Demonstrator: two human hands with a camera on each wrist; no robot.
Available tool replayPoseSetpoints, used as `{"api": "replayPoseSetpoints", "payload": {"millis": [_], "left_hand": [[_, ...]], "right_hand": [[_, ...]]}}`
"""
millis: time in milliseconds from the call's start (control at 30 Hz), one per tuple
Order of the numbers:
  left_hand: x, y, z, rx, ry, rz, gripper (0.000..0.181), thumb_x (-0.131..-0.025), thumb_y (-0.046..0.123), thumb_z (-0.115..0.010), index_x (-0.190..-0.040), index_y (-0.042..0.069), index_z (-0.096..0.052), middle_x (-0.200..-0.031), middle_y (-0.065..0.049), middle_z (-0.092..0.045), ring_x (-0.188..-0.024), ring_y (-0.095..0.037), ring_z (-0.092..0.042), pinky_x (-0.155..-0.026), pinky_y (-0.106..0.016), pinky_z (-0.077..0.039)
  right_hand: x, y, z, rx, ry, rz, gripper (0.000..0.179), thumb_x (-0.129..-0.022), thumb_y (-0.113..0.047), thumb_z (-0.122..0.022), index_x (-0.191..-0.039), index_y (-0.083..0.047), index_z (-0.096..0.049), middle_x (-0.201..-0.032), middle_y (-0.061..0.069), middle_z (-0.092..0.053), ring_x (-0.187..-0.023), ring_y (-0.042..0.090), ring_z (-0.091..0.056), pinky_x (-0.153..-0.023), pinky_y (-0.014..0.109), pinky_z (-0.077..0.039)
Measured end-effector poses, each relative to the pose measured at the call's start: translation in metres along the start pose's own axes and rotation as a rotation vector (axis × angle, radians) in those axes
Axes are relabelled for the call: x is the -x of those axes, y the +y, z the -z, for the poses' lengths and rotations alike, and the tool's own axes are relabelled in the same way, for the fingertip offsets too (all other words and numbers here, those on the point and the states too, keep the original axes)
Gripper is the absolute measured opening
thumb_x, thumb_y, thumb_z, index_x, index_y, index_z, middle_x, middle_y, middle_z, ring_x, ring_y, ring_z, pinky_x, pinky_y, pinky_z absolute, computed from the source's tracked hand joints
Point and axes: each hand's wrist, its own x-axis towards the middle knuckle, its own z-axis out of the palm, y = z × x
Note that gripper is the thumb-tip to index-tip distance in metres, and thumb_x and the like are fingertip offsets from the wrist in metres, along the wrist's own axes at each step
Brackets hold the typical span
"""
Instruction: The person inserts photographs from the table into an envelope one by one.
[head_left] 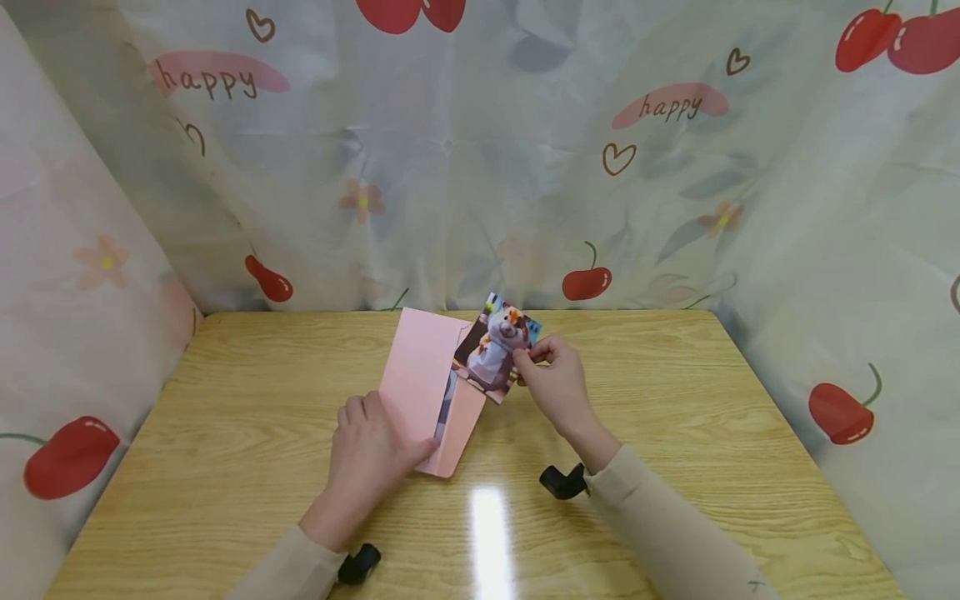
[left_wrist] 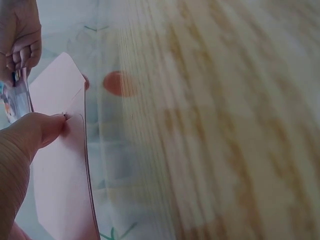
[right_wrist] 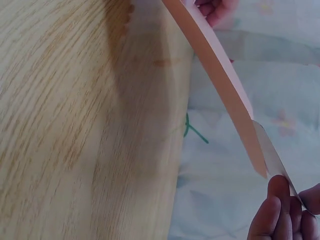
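A pink envelope (head_left: 420, 367) is gripped near its lower end by my left hand (head_left: 369, 446), the thumb lying across the front by the opening. Its flap (head_left: 467, 417) is folded out to the right, and a dark-and-light strip (head_left: 447, 400) shows inside the opening. My right hand (head_left: 558, 379) pinches the right edge of a photo card (head_left: 491, 350) with a plush pig in a white apron on it. The card is tilted, and its lower left overlaps the envelope's opening in the head view. From the right wrist, the card (right_wrist: 270, 150) appears nearly edge-on beside the envelope (right_wrist: 225, 85).
Below the hands lies a wooden table (head_left: 247, 400). A cherry-printed curtain (head_left: 450, 167) stands behind it and on both sides. Black wrist pieces (head_left: 562, 482) show at both sleeves, and a bright light reflection (head_left: 491, 542) falls on the front of the table.
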Motion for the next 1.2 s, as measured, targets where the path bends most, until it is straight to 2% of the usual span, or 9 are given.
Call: {"api": "replayPoseSetpoints", "payload": {"millis": [133,300,533,767,1000,1200], "left_hand": [[0.000,0.000,0.000,-0.002,0.015,-0.008,0.104,-0.057,0.069,-0.079,-0.114,-0.010,-0.045,-0.102,-0.025,-0.045,-0.091,-0.038,-0.044,-0.071,-0.047,-0.043],[0.000,-0.001,0.001,-0.003,0.024,-0.012,0.103,-0.057,0.069,-0.079,-0.113,-0.011,-0.045,-0.101,-0.025,-0.045,-0.090,-0.037,-0.044,-0.070,-0.047,-0.043],[-0.001,-0.001,0.002,0.007,0.020,0.001,0.103,-0.057,0.068,-0.079,-0.113,-0.011,-0.044,-0.102,-0.025,-0.045,-0.091,-0.037,-0.044,-0.071,-0.047,-0.043],[-0.001,-0.001,0.002,0.015,-0.015,0.029,0.104,-0.058,0.068,-0.079,-0.116,-0.011,-0.043,-0.105,-0.025,-0.044,-0.094,-0.037,-0.043,-0.074,-0.047,-0.043],[-0.001,-0.002,0.001,0.010,-0.018,0.032,0.104,-0.057,0.068,-0.079,-0.114,-0.011,-0.043,-0.104,-0.025,-0.044,-0.094,-0.037,-0.043,-0.075,-0.046,-0.042],[-0.001,-0.002,0.002,0.014,-0.003,0.016,0.103,-0.058,0.069,-0.078,-0.113,-0.011,-0.044,-0.102,-0.025,-0.044,-0.092,-0.037,-0.043,-0.074,-0.046,-0.042]], "right_hand": [[0.003,-0.003,-0.002,0.016,-0.032,-0.030,0.021,-0.089,-0.015,-0.069,-0.086,-0.001,-0.052,-0.080,0.015,-0.061,-0.067,0.038,-0.066,-0.057,0.033,-0.054],[0.005,-0.003,-0.004,0.007,-0.100,-0.059,0.021,-0.090,-0.013,-0.068,-0.086,0.000,-0.052,-0.079,0.015,-0.059,-0.067,0.035,-0.066,-0.062,0.038,-0.055],[0.009,-0.003,-0.007,0.033,-0.208,-0.118,0.021,-0.089,-0.014,-0.068,-0.086,0.000,-0.053,-0.077,0.016,-0.061,-0.073,0.041,-0.066,-0.063,0.038,-0.056],[0.010,-0.002,-0.011,0.052,-0.263,-0.158,0.023,-0.089,-0.014,-0.070,-0.089,0.002,-0.053,-0.079,0.018,-0.061,-0.066,0.031,-0.067,-0.063,0.040,-0.056],[0.012,-0.004,-0.012,0.072,-0.305,-0.164,0.021,-0.089,-0.013,-0.069,-0.086,0.001,-0.054,-0.078,0.017,-0.061,-0.071,0.038,-0.067,-0.064,0.040,-0.056],[0.012,-0.006,-0.014,0.087,-0.357,-0.165,0.020,-0.089,-0.012,-0.069,-0.085,0.000,-0.054,-0.078,0.016,-0.062,-0.069,0.030,-0.067,-0.068,0.048,-0.055]]}}
